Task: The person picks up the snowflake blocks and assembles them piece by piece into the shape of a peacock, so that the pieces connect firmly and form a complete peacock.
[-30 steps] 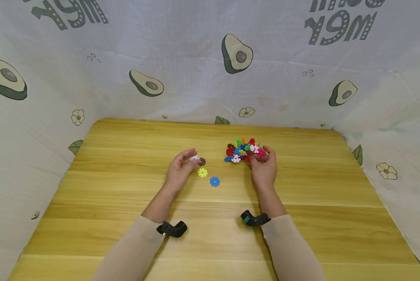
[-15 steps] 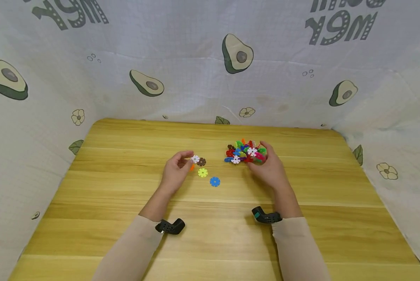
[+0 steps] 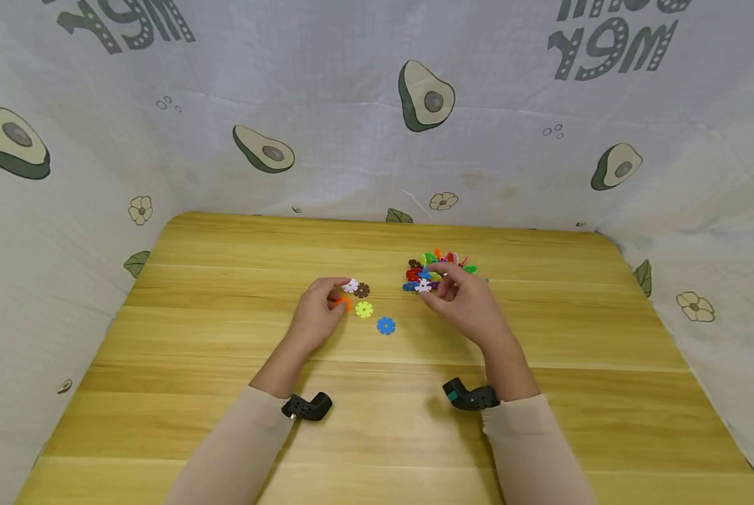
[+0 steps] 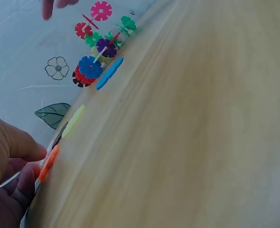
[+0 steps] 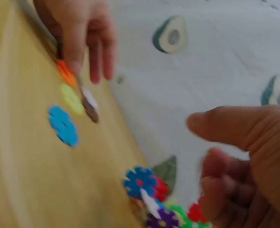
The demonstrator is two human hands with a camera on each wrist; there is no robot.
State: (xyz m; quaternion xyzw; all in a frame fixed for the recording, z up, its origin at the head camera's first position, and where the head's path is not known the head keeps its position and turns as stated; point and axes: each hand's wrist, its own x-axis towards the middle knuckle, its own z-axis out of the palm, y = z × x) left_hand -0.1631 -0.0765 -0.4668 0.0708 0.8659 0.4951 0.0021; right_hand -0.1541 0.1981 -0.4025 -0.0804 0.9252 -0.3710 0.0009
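My left hand (image 3: 313, 311) is low at the left group of flower-shaped plastic discs, its thumb touching an orange disc (image 3: 346, 304) on the table. In the right wrist view the other left fingers hang apart from that disc. Beside it lie a white disc (image 3: 350, 285), a brown disc (image 3: 362, 290) and a yellow disc (image 3: 364, 309). A blue disc (image 3: 386, 325) lies nearer the middle. My right hand (image 3: 461, 301) hovers in front of a heap of coloured discs (image 3: 412, 275), thumb and fingers apart. Nothing shows between them in the right wrist view (image 5: 246, 161).
The discs lie on a wooden table (image 3: 225, 421). A white cloth (image 3: 351, 105) with avocado prints hangs behind and at both sides. A black camera band sits on each wrist, the right one (image 3: 468, 395) and the left one (image 3: 307, 407).
My left hand has drawn back slightly to the left, and the orange disc now shows by its thumb. My right hand has moved left from the heap's right side to its front.
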